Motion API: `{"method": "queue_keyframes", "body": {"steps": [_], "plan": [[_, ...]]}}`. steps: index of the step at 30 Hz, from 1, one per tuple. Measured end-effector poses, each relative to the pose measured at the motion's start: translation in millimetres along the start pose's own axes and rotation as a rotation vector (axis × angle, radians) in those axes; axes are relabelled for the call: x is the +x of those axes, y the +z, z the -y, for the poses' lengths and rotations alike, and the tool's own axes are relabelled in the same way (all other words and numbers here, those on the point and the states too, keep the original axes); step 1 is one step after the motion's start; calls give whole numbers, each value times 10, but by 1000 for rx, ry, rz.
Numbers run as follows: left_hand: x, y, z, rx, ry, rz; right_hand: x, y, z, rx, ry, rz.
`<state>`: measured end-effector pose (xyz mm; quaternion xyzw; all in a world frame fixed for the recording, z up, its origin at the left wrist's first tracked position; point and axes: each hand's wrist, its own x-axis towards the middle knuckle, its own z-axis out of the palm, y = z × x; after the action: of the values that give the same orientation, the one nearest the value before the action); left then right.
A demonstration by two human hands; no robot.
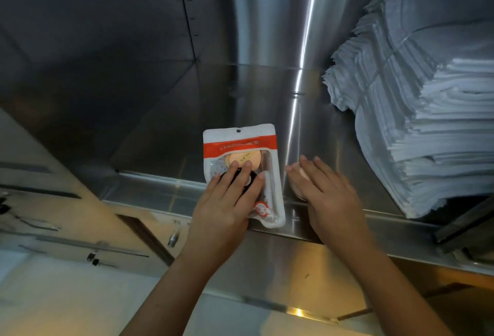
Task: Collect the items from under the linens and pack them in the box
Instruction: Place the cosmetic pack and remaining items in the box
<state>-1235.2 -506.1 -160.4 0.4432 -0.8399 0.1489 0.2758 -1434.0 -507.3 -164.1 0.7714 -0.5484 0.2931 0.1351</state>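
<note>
Steel shelf (240, 90) | pouch (240, 143) at front edge; left hand (224, 202) flat on it, fingers straight, no grasp | right hand (328, 194) laid over pale round item (301, 172) just beside; grasp cannot tell | linens (427, 108) stacked right | step: collecting; next: close on both, lift; box unseen.

pouch (242, 159) on shelf (187, 122), linen stack (427, 111) at its right

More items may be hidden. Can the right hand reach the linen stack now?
Probably yes: the linen stack lies close beside the right hand, only bare shelf between; that hand rests on a small round item.
</note>
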Motion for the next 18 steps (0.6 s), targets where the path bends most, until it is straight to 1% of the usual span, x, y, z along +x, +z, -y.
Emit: {"method": "queue_keyframes", "body": {"steps": [5, 10, 15, 18], "plan": [[-342, -286, 193, 67, -45, -18, 88, 10, 482, 43, -59, -31], [-699, -631, 362, 79, -128, 7, 140, -27, 1026, 63, -125, -64], [-1054, -1003, 590, 120, -183, 2, 132, -31, 1529, 74, -175, -57], [-1279, -1206, 726, 132, -219, -8, 127, -4, 1831, 96, -203, -12]]}}
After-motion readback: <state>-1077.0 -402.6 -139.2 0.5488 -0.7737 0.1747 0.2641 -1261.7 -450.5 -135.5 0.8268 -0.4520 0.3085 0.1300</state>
